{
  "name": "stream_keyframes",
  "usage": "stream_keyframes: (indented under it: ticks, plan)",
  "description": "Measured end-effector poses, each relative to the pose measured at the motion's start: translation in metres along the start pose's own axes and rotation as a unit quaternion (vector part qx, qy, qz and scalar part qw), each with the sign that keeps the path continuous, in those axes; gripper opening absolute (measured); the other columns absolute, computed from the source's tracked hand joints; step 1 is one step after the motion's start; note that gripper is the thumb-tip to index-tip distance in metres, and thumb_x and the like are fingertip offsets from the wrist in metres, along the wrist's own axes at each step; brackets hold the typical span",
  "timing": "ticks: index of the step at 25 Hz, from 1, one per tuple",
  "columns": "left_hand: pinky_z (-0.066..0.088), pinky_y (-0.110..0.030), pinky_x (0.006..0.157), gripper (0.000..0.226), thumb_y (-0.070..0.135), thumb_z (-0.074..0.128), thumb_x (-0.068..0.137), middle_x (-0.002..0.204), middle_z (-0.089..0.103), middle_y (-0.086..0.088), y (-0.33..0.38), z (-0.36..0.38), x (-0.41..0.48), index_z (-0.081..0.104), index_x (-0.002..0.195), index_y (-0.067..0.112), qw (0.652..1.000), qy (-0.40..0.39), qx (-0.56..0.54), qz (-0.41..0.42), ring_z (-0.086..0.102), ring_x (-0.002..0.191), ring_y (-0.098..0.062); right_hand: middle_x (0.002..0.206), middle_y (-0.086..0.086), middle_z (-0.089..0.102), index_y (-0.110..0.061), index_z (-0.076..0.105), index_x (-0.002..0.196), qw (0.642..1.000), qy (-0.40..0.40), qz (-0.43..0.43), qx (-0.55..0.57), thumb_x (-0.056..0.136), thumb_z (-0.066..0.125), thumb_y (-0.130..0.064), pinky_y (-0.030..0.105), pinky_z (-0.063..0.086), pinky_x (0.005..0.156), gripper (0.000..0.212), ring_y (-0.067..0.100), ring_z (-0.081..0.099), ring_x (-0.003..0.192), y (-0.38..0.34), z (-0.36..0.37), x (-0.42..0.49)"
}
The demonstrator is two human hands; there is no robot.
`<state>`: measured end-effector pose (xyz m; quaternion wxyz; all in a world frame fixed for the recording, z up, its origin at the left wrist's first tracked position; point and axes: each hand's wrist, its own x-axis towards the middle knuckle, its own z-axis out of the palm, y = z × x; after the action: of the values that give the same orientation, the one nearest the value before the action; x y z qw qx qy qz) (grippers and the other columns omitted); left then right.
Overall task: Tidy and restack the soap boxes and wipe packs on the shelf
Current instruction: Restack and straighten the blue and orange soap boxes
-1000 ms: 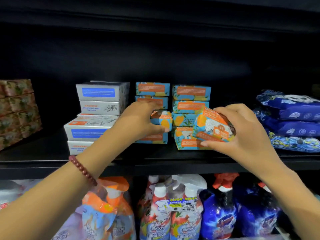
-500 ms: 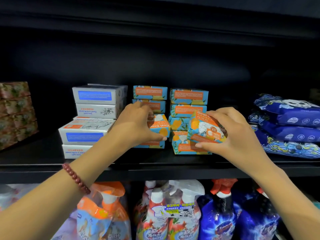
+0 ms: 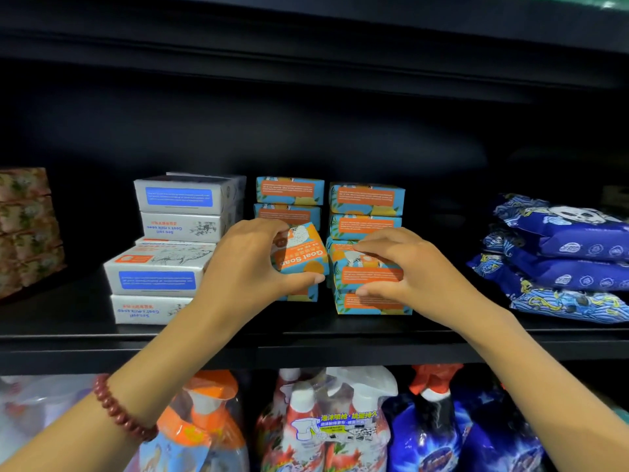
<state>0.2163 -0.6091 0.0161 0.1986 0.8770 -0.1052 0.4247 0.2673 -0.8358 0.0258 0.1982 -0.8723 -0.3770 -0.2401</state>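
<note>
The black metal shelf (image 3: 340, 335) carries everything. At its right end the dark blue plastic wipe packs (image 3: 565, 264) lie piled flat. Toward the left stand the white cardboard soap boxes (image 3: 170, 253) with blue labels, unevenly stacked, the two front ones jutting forward. Between these rise the orange-and-blue cardboard soap boxes (image 3: 367, 206) in close columns. My left hand (image 3: 245, 270) curls its fingers (image 3: 303, 279) round a tilted orange-and-blue box (image 3: 301, 253) marked Goat Soap, thumb beneath it, in front of the left column. My right hand (image 3: 408, 270) pinches the top box (image 3: 369, 272) of the front right pile, fingertips on its upper face, thumb at its lower front edge.
</note>
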Motion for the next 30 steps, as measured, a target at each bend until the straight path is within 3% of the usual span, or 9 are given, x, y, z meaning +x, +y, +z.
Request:
stream_keyframes:
  ticks: [8,13,17,18,19,20,22,26,30]
  plan:
    - [0.049,-0.026,0.079,0.080,0.068,0.062,0.057,0.105,0.066,0.000,0.024,-0.011,0.010,0.064,0.113,0.012,0.997,-0.004,-0.067,0.028,0.059,0.095,-0.012,0.126,-0.007,0.054,-0.021,0.055,0.127,0.996,0.066,0.013,-0.057,0.073,0.073,-0.043,0.025,0.037,0.097,0.061,0.008,0.042,0.118,-0.006,0.004,-0.011]
    - [0.047,-0.018,0.066,0.076,0.072,0.062,0.056,0.090,0.066,0.009,0.051,-0.007,0.032,0.067,0.105,0.014,0.993,-0.071,-0.063,0.069,0.059,0.079,-0.004,0.119,-0.013,0.047,-0.019,0.053,0.127,0.971,0.218,0.091,0.016,0.070,0.066,-0.053,0.001,0.022,0.093,0.068,0.003,0.037,0.116,0.001,-0.002,-0.054]
    - [0.052,-0.037,0.070,0.062,0.068,0.067,0.061,0.085,0.069,-0.004,0.070,0.013,0.051,0.068,0.089,0.013,0.989,-0.115,-0.025,0.088,0.062,0.079,-0.018,0.132,-0.011,0.045,-0.023,0.044,0.136,0.974,0.121,0.191,0.028,0.068,0.058,-0.063,0.008,0.023,0.095,0.080,0.000,0.033,0.122,0.007,0.013,-0.087]
    - [0.051,-0.039,0.070,0.054,0.068,0.067,0.062,0.085,0.067,-0.007,0.074,0.017,0.056,0.044,0.073,0.021,0.987,-0.121,-0.007,0.101,0.061,0.078,-0.020,0.133,-0.010,0.046,-0.024,0.044,0.136,0.975,0.100,0.197,0.019,0.069,0.056,-0.064,0.013,0.026,0.096,0.079,0.002,0.034,0.124,0.009,0.017,-0.091]
    - [0.049,-0.037,0.068,0.081,0.068,0.068,0.063,0.086,0.066,-0.006,0.077,0.022,0.060,0.052,0.111,0.005,0.988,-0.126,0.002,0.090,0.060,0.078,-0.019,0.133,-0.010,0.047,-0.024,0.045,0.135,0.976,0.090,0.199,0.010,0.070,0.053,-0.065,0.016,0.028,0.097,0.077,0.004,0.036,0.125,0.009,0.019,-0.093]
    - [0.047,-0.032,0.066,0.058,0.068,0.069,0.063,0.087,0.066,-0.001,0.076,0.027,0.065,0.067,0.093,0.018,0.983,-0.158,0.012,0.093,0.059,0.078,-0.016,0.132,-0.011,0.049,-0.024,0.047,0.133,0.976,0.087,0.200,0.005,0.071,0.049,-0.067,0.017,0.030,0.096,0.076,0.004,0.037,0.124,0.010,0.021,-0.094]
    - [0.048,-0.026,0.072,0.066,0.067,0.069,0.063,0.100,0.066,0.004,0.080,0.031,0.071,0.066,0.105,0.017,0.979,-0.186,0.017,0.077,0.059,0.088,-0.011,0.125,-0.012,0.053,-0.024,0.055,0.126,0.976,0.094,0.199,-0.005,0.069,0.039,-0.072,0.016,0.032,0.092,0.075,0.003,0.041,0.120,0.009,0.022,-0.095]
    - [0.046,-0.029,0.089,0.061,0.059,0.070,0.069,0.114,0.065,0.003,0.073,0.032,0.051,0.065,0.113,0.016,0.990,-0.088,0.008,0.108,0.056,0.108,-0.013,0.119,-0.015,0.056,-0.023,0.063,0.117,0.981,0.089,0.170,-0.012,0.069,0.034,-0.073,0.013,0.030,0.089,0.075,0.000,0.043,0.115,0.009,0.021,-0.101]
    - [0.045,-0.030,0.092,0.040,0.034,0.075,0.077,0.109,0.066,-0.003,0.056,0.029,0.018,0.067,0.107,0.009,0.990,0.030,-0.090,0.103,0.058,0.107,-0.017,0.120,-0.010,0.058,-0.020,0.064,0.116,0.985,0.086,0.145,-0.022,0.068,0.043,-0.070,0.015,0.032,0.091,0.073,0.006,0.047,0.115,0.009,0.020,-0.105]
